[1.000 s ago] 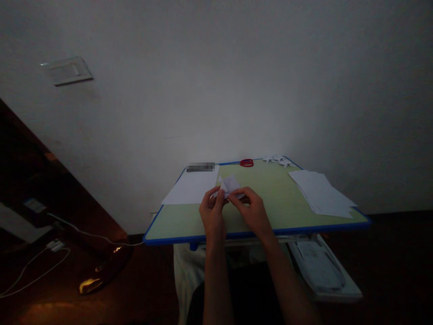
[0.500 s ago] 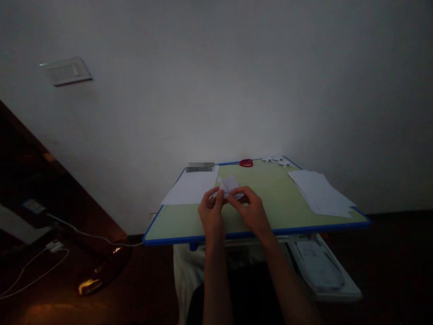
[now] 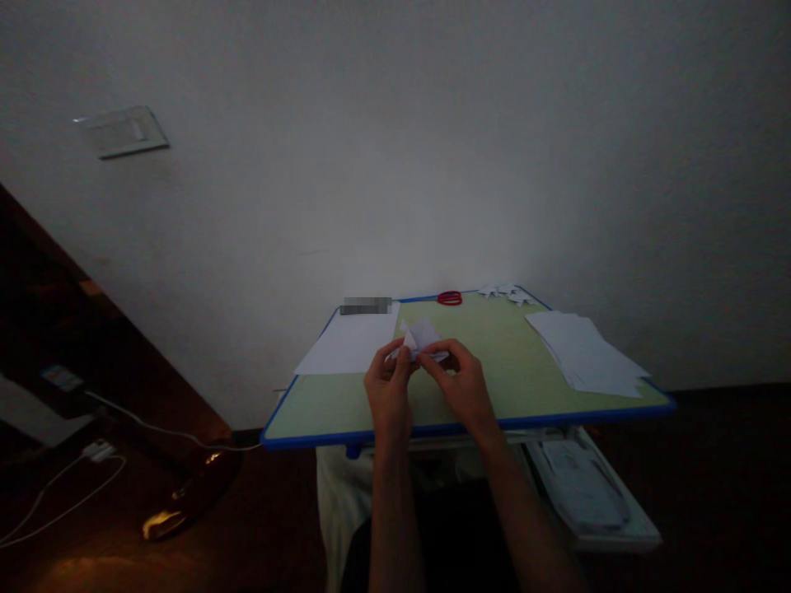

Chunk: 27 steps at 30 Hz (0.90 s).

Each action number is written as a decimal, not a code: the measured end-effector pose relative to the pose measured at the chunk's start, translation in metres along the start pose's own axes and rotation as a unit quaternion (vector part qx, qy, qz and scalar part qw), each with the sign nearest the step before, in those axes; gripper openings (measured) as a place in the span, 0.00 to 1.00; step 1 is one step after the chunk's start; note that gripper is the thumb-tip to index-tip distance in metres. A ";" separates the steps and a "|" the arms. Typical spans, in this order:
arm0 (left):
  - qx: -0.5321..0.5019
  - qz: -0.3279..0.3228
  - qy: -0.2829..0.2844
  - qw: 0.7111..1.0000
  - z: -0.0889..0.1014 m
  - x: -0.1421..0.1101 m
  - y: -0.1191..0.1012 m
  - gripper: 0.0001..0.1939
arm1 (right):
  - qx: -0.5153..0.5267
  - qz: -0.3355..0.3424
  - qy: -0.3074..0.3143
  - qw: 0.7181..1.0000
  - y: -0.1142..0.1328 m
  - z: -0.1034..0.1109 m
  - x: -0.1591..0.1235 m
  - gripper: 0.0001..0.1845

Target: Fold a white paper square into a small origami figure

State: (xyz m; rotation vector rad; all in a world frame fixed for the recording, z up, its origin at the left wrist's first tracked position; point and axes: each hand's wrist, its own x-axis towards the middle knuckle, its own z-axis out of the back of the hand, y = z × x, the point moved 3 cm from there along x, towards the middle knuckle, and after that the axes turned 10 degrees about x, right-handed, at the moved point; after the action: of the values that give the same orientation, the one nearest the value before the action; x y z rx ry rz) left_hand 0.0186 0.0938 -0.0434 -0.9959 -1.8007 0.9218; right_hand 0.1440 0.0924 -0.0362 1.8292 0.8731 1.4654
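Note:
A small piece of folded white paper (image 3: 423, 333) is held up over the near middle of the green tabletop (image 3: 494, 358). My left hand (image 3: 389, 387) pinches its left side between thumb and fingers. On the right side, my right hand (image 3: 458, 379) grips the lower edge the same way. The paper's upper part stands up with pointed flaps. My fingers cover its lower part, so the exact fold there is hidden.
Large white sheets (image 3: 352, 342) lie at the left and a paper stack (image 3: 584, 350) at the right. Red-handled scissors (image 3: 450, 298) rest at the back edge, near several small folded paper pieces (image 3: 507, 292). An open drawer (image 3: 587, 486) sticks out below right.
Both hands and the folded paper have shifted very slightly to the right. The upright flap between the thumbs stands a little more open. Both hands keep their hold.

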 end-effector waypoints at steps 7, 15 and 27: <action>0.005 0.003 0.003 1.000 -0.002 -0.002 -0.005 0.20 | -0.013 -0.016 -0.009 1.000 -0.001 0.000 0.000 0.19; -0.008 0.007 -0.012 1.000 -0.002 -0.002 -0.007 0.14 | -0.008 -0.030 0.001 1.000 -0.002 0.000 -0.001 0.17; 0.006 -0.006 0.001 1.000 -0.001 -0.002 -0.003 0.15 | -0.012 -0.022 0.002 1.000 -0.005 0.001 -0.002 0.12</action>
State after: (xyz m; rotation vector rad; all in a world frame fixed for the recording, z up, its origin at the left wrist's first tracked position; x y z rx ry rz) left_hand 0.0192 0.0906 -0.0411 -0.9761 -1.7966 0.9227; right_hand 0.1437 0.0935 -0.0414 1.7784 0.8880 1.4463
